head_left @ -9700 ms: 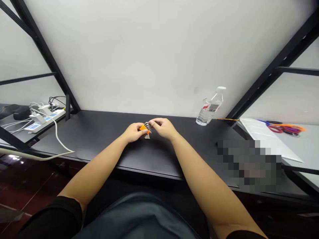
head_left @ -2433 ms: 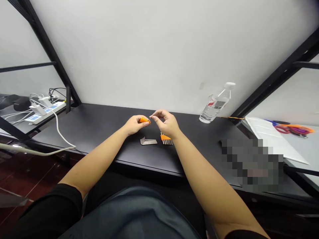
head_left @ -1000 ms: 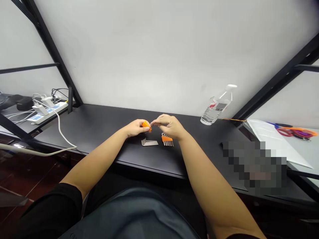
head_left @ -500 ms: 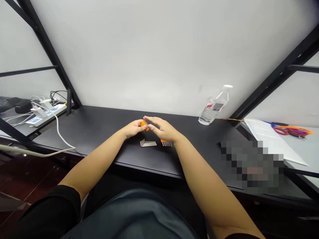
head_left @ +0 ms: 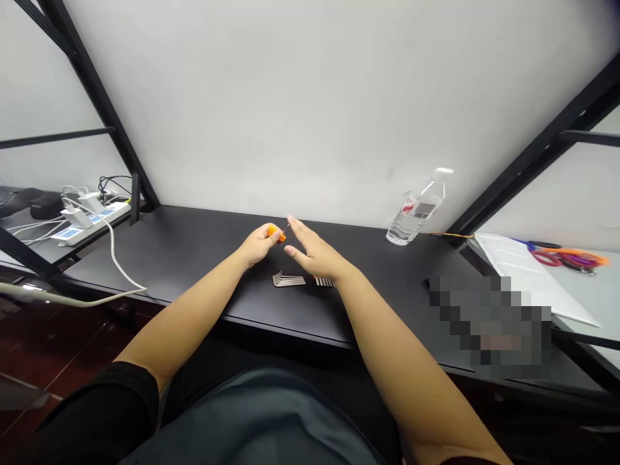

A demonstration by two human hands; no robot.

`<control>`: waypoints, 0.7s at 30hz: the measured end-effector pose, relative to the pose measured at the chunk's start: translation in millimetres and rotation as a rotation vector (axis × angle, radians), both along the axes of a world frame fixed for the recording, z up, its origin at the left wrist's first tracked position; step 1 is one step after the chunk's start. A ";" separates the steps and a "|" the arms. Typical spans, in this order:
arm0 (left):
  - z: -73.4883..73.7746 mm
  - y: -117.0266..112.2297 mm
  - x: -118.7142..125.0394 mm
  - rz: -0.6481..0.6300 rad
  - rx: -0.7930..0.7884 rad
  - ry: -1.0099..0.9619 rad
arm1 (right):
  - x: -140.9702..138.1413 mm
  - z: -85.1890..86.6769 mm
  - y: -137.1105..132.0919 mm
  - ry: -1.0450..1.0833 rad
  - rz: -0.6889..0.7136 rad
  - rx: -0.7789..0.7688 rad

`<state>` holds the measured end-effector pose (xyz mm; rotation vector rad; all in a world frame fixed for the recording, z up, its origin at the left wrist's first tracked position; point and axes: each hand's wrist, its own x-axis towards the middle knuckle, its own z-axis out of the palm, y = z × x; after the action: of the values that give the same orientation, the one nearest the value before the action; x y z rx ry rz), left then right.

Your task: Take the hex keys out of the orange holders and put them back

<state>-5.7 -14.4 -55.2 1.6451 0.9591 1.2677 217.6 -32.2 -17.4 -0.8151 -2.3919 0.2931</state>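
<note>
My left hand (head_left: 258, 247) is closed on a small orange hex key holder (head_left: 276, 234), pinched between thumb and fingers. A thin dark hex key (head_left: 285, 228) sticks out of the holder toward my other hand. Beside it is my right hand (head_left: 320, 256), fingers stretched out and thumb apart. Its fingertips are close to the thin key; whether they touch it I cannot tell. Below the hands, several L-shaped hex keys (head_left: 289, 280) lie nested on the black table (head_left: 194, 258). A second row of metal keys (head_left: 325, 282) is partly covered by my right wrist.
A clear water bottle (head_left: 411, 210) stands by the wall at right. A blurred-out dark item (head_left: 489, 323) lies on the right side, near a white packet (head_left: 527, 274) and scissors (head_left: 549, 257). A power strip (head_left: 92, 223) and white cable (head_left: 113, 252) are at left.
My left hand has lifted slightly up and left with the orange holder, exposing the thin key. My right hand's fingers have opened wider and tilted upward, moving off the holder.
</note>
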 end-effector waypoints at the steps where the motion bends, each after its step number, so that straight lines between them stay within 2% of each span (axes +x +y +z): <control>1: -0.2 0.3 -0.6 0.013 0.005 0.014 | -1.0 -0.4 -1.0 -0.032 0.012 -0.003; 4: -0.6 -0.2 -1.5 -0.004 0.001 0.050 | -1.0 0.2 -0.6 -0.036 0.001 0.029; 9: 0.3 -4.1 1.1 -0.191 -0.016 0.048 | 1.8 1.8 5.5 -0.007 0.027 0.086; 11: 0.5 -5.0 1.9 -0.220 -0.008 0.064 | 1.9 1.5 6.4 -0.025 0.026 0.098; 14: 0.1 -4.8 2.1 -0.184 0.027 0.104 | -0.2 0.2 4.9 -0.076 -0.008 0.097; 17: -0.7 -4.3 2.4 -0.092 0.069 0.182 | -4.6 -1.4 1.9 -0.130 -0.084 0.089; 21: 0.4 -5.1 3.7 -0.022 0.110 0.317 | -7.9 -1.6 0.7 -0.110 -0.160 0.096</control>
<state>-2.0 -19.6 -54.8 1.9776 1.0707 1.0802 209.6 -31.5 -19.0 -0.9937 -2.4031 0.0699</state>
